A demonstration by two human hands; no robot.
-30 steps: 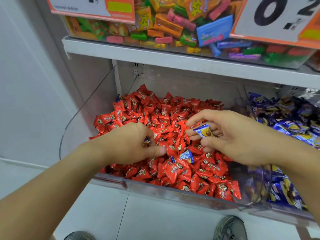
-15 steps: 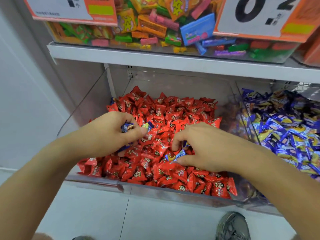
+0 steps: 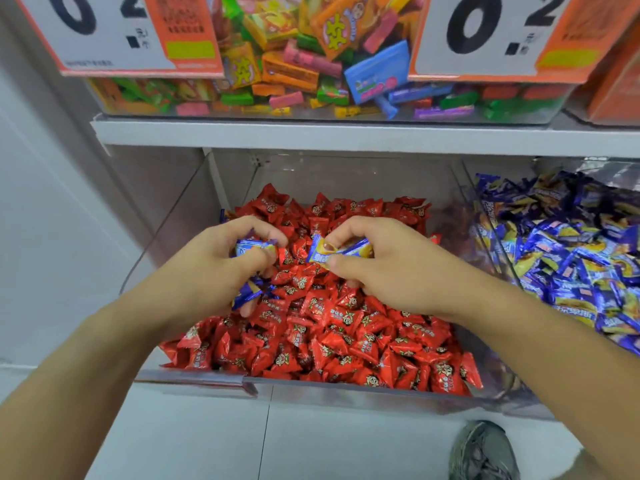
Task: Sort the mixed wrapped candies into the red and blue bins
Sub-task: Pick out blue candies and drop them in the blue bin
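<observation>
Head view: my left hand (image 3: 211, 268) grips several blue foil-wrapped candies (image 3: 254, 245); my right hand (image 3: 388, 268) pinches another blue-and-yellow wrapped candy (image 3: 334, 251) — both above the clear bin of red wrapped candies (image 3: 332, 327). Light, crinkly, slippery — I'd pinch mid-body.

"0" and "2" on both price signs (image 3: 114, 32) (small print unreadable)

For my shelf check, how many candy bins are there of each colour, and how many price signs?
Red candy bin: 1
Blue candy bin: 1
Mixed-colour candy bin: 1
Price signs: 2
Total: 5
</observation>
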